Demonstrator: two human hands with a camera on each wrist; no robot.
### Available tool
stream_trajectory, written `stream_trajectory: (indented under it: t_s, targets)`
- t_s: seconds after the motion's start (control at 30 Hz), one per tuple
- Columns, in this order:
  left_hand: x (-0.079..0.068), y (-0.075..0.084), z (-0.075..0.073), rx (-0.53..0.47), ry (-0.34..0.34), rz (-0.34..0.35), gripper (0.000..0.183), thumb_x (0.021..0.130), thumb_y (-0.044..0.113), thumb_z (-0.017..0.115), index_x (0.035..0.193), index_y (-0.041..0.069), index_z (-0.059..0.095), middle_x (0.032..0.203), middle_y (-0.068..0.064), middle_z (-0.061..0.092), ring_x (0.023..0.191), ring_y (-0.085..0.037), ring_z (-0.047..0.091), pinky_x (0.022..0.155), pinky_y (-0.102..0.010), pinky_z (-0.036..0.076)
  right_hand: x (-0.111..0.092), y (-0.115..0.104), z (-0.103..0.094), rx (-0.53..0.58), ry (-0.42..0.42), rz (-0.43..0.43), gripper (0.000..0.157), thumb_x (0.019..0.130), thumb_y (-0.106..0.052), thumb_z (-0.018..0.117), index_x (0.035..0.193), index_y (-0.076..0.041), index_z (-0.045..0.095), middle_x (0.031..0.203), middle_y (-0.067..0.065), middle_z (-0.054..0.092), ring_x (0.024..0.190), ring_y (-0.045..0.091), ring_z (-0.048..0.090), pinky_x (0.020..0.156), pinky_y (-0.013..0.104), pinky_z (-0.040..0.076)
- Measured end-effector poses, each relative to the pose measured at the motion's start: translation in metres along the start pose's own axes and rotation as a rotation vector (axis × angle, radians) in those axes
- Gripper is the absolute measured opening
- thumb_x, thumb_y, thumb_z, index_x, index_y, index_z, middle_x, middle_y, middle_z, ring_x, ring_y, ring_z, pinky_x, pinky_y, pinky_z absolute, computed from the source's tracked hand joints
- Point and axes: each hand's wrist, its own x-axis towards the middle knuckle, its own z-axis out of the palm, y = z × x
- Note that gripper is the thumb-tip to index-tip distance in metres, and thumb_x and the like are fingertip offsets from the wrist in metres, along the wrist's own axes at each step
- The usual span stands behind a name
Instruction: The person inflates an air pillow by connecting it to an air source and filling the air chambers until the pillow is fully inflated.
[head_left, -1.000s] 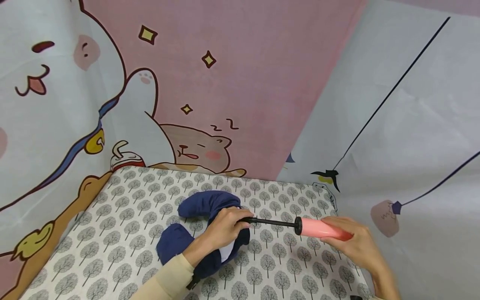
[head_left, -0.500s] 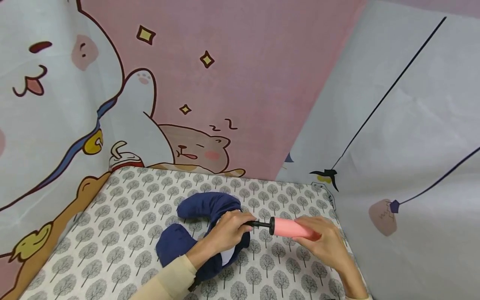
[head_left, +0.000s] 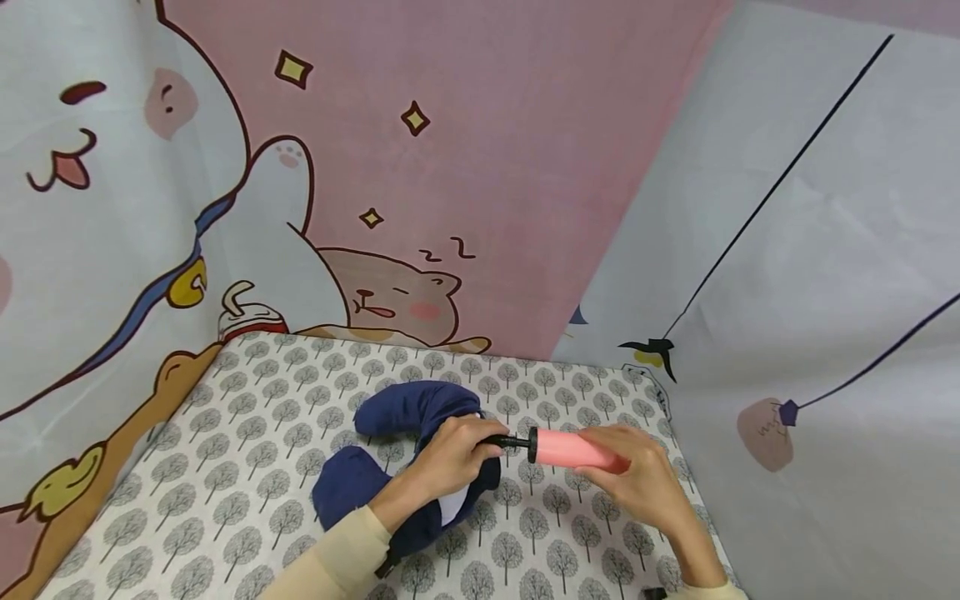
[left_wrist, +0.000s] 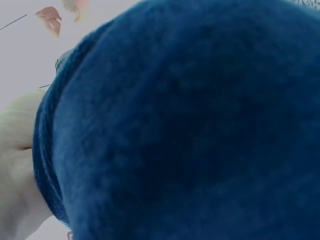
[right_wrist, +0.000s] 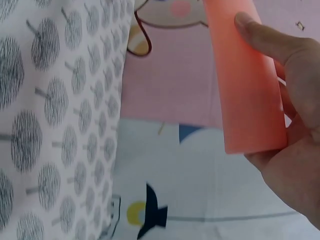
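A pink hand pump (head_left: 566, 448) with a black rod (head_left: 513, 441) lies nearly level in the head view, above the table. My right hand (head_left: 637, 475) grips its pink barrel, thumb along one side in the right wrist view. At the rod's other end my left hand (head_left: 453, 454) pinches the black end piece, most of which its fingers hide. Beneath that hand lies a navy U-shaped neck pillow (head_left: 348, 487) with a white patch. Only a short length of rod shows between hand and barrel. Blue fabric (left_wrist: 190, 120) fills most of the left wrist view.
The table is covered by a white cloth (head_left: 247, 467) printed with grey trees. A pink wall hanging (head_left: 525, 167) with cartoon animals stands behind it, and a pale hanging (head_left: 825, 250) runs along the right side.
My right hand has moved left with the pink barrel, and the visible black rod has become much shorter. The left hand stays at the pillow, almost unmoved.
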Motion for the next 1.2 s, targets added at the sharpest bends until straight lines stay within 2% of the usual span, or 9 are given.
stream_trajectory:
  t_s: [0.13,0.33,0.47,0.57,0.73,0.87,0.93,1.03,1.2]
  targets:
    - [0.0,0.0,0.0,-0.006,-0.005,-0.001,0.028,0.106,0.013,0.077,0.133,0.008,0.081,0.126,-0.008,0.085,0.106,-0.022,0.079,0.089,-0.03,0.065,-0.007,0.014,-0.016,-0.005,-0.01,0.042,0.062,0.066,-0.01,0.11,0.124,-0.019,0.088,0.119,-0.001,0.087,0.109,0.015,0.077,0.101,0.005,0.047]
    - [-0.002,0.0,0.0,-0.006,0.02,-0.009,0.029,0.106,0.013,0.077,0.134,0.009,0.081,0.13,-0.009,0.084,0.108,-0.023,0.08,0.09,-0.032,0.065,-0.02,0.038,-0.047,0.028,-0.067,0.15,0.062,0.072,-0.017,0.109,0.13,-0.021,0.086,0.126,0.003,0.085,0.116,-0.012,0.064,0.097,0.005,0.049]
    - [-0.002,-0.001,-0.002,0.01,0.054,0.007,0.028,0.105,0.013,0.078,0.132,0.009,0.082,0.129,-0.009,0.085,0.108,-0.023,0.08,0.09,-0.033,0.065,-0.027,0.049,-0.068,-0.005,-0.071,0.209,0.062,0.074,-0.02,0.108,0.131,-0.022,0.086,0.128,0.006,0.085,0.119,-0.022,0.056,0.098,0.002,0.044]
    - [-0.002,-0.001,-0.003,0.016,0.062,0.012,0.027,0.105,0.013,0.078,0.132,0.008,0.082,0.129,-0.009,0.085,0.108,-0.024,0.08,0.09,-0.033,0.065,-0.029,0.052,-0.072,-0.026,-0.07,0.219,0.061,0.074,-0.021,0.108,0.131,-0.023,0.086,0.128,0.006,0.085,0.12,-0.025,0.054,0.1,-0.001,0.04]
    - [-0.001,-0.002,-0.001,-0.011,0.03,0.008,0.028,0.105,0.01,0.078,0.133,0.008,0.081,0.128,-0.008,0.084,0.109,-0.024,0.079,0.092,-0.035,0.066,-0.025,0.042,-0.052,-0.007,-0.061,0.168,0.06,0.073,-0.021,0.109,0.128,-0.024,0.086,0.126,0.002,0.086,0.12,-0.01,0.065,0.106,0.002,0.039]
    - [0.001,-0.004,0.008,0.021,0.054,0.067,0.026,0.104,0.011,0.078,0.13,0.007,0.082,0.123,-0.008,0.085,0.106,-0.025,0.079,0.092,-0.038,0.066,-0.013,0.026,-0.026,-0.018,-0.06,0.092,0.059,0.073,-0.019,0.108,0.127,-0.022,0.086,0.124,-0.001,0.087,0.115,0.014,0.077,0.104,0.018,0.053]
    - [0.002,-0.005,0.012,0.057,0.088,0.097,0.024,0.103,0.012,0.079,0.126,0.007,0.082,0.12,-0.007,0.085,0.105,-0.025,0.08,0.093,-0.041,0.065,-0.006,0.017,-0.015,-0.017,-0.054,0.076,0.058,0.072,-0.017,0.108,0.127,-0.021,0.086,0.123,-0.002,0.087,0.111,0.02,0.079,0.098,0.029,0.059]
    - [0.003,-0.004,0.016,0.076,0.106,0.102,0.022,0.102,0.012,0.08,0.123,0.007,0.082,0.117,-0.007,0.086,0.104,-0.025,0.08,0.09,-0.04,0.066,0.002,0.005,-0.003,-0.025,-0.038,0.049,0.057,0.07,-0.016,0.108,0.123,-0.017,0.087,0.121,-0.001,0.087,0.107,0.021,0.079,0.094,0.04,0.061]
    - [0.0,-0.004,0.011,0.053,0.08,0.058,0.023,0.103,0.008,0.079,0.126,0.004,0.082,0.121,-0.01,0.086,0.106,-0.025,0.08,0.088,-0.035,0.065,0.012,-0.008,0.015,-0.019,-0.023,-0.009,0.055,0.069,-0.015,0.109,0.12,-0.012,0.087,0.118,0.004,0.088,0.104,0.024,0.08,0.091,0.047,0.062]
